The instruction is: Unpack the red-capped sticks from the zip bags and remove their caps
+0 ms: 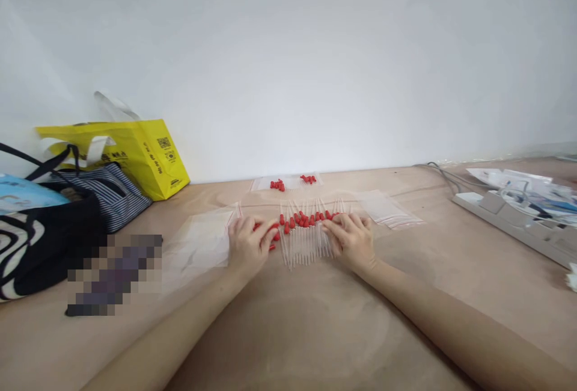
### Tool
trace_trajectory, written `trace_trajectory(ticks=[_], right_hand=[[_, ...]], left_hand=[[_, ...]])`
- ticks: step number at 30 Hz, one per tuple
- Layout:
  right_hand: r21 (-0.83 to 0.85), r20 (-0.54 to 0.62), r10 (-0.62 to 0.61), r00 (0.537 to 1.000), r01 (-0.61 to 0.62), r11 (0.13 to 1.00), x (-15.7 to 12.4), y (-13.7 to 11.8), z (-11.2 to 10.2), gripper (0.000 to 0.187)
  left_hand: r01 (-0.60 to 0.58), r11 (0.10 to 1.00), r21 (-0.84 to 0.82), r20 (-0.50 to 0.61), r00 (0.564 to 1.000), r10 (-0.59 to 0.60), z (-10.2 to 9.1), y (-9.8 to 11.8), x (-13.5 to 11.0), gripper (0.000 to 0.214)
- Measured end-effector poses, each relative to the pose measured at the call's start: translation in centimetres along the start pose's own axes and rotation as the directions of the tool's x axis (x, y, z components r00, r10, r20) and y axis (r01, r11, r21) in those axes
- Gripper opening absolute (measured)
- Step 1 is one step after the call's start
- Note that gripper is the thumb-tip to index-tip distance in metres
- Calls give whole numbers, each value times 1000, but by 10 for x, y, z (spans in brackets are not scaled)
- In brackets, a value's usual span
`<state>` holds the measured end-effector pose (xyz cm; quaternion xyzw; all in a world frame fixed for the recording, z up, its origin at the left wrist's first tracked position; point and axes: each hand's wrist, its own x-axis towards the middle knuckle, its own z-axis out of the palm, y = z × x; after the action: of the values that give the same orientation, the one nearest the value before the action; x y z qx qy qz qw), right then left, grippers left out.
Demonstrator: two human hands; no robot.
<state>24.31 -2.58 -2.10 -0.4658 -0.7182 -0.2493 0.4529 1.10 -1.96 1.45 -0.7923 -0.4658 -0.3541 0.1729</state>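
A row of clear, thin dropper tubes (306, 246) lies side by side on the table, with red rubber bulbs (311, 221) across their upper part. My left hand (252, 243) is closed at the left end of this row, its fingertips on a red bulb (274, 227); other red bulbs show beside and under the fingers. At the right end, my right hand (351, 239) has thumb and fingers pinched together over the tubes. What lies between those fingertips is hidden.
Clear zip bags (202, 237) lie left of the row, and another bag (387, 207) is at right. Behind, a bag (293, 183) has red bulbs on it. A yellow bag (135, 150) and striped pouch (112, 195) stand left; a power strip (505, 216) lies right.
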Motion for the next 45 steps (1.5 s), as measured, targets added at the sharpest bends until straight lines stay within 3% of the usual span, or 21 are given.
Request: trace_trajectory(ticks=[2, 4, 5, 8, 10, 15, 17, 19, 21, 24, 25, 26, 27, 30, 33, 37, 40, 45], right_hand=[[84, 54, 118, 991, -123, 989, 6, 10, 4, 20], [188, 187, 250, 950, -284, 940, 14, 22, 8, 25], [206, 285, 314, 905, -378, 902, 17, 29, 11, 26], [127, 541, 442, 716, -589, 798, 26, 46, 17, 22], [75, 603, 468, 646, -630, 773, 28, 51, 20, 19], [26, 591, 484, 645, -615, 788, 32, 43, 21, 11], [14, 580, 487, 653, -606, 795, 35, 36, 21, 12], [10, 577, 482, 660, -596, 803, 38, 29, 24, 15], [5, 582, 471, 663, -582, 813, 40, 22, 28, 18], [-12, 607, 455, 651, -566, 825, 41, 13, 36, 18], [-21, 618, 455, 642, -565, 825, 41, 11, 38, 19], [-30, 628, 456, 630, -566, 824, 40, 9, 39, 21], [-39, 637, 461, 618, -571, 820, 40, 8, 40, 24], [-65, 660, 480, 578, -593, 803, 40, 10, 40, 37], [-106, 655, 514, 553, -606, 788, 45, 23, 37, 39], [-226, 593, 613, 522, -623, 749, 51, 61, 31, 28], [-324, 544, 697, 467, -649, 688, 47, 86, 30, 34], [-374, 567, 733, 376, -675, 636, 38, 97, 42, 41]], left_hand=[[129, 992, 3, 129, 983, -128, -2, -11, 12, 21], [241, 970, 21, 253, 938, -238, -1, -20, 25, 24], [284, 958, 44, 312, 907, -283, 0, -23, 31, 25], [336, 933, 131, 443, 822, -358, 8, -28, 48, 20], [349, 921, 170, 493, 779, -386, 17, -29, 57, 19], [399, 878, 264, 589, 655, -474, 37, -36, 70, 25], [403, 871, 280, 602, 633, -486, 41, -38, 73, 26], [399, 876, 271, 594, 646, -478, 40, -37, 74, 26], [387, 886, 253, 553, 694, -461, 35, -31, 71, 26], [297, 935, 195, 398, 847, -352, 25, -17, 54, 22], [210, 966, 152, 293, 924, -246, 22, -11, 45, 20], [119, 986, 113, 216, 966, -141, 19, -6, 36, 17], [43, 996, 73, 185, 981, -56, 16, -1, 25, 15], [-73, 997, -31, 167, 983, 78, 10, 11, -1, 11], [-107, 990, -96, 159, 980, 121, 9, 16, -14, 8], [-94, 986, -136, 159, 981, 116, 11, 17, -17, 7], [-112, 981, -157, 148, 980, 135, 13, 19, -17, 8], [-186, 959, -215, 115, 970, 213, 21, 35, -16, 11]])
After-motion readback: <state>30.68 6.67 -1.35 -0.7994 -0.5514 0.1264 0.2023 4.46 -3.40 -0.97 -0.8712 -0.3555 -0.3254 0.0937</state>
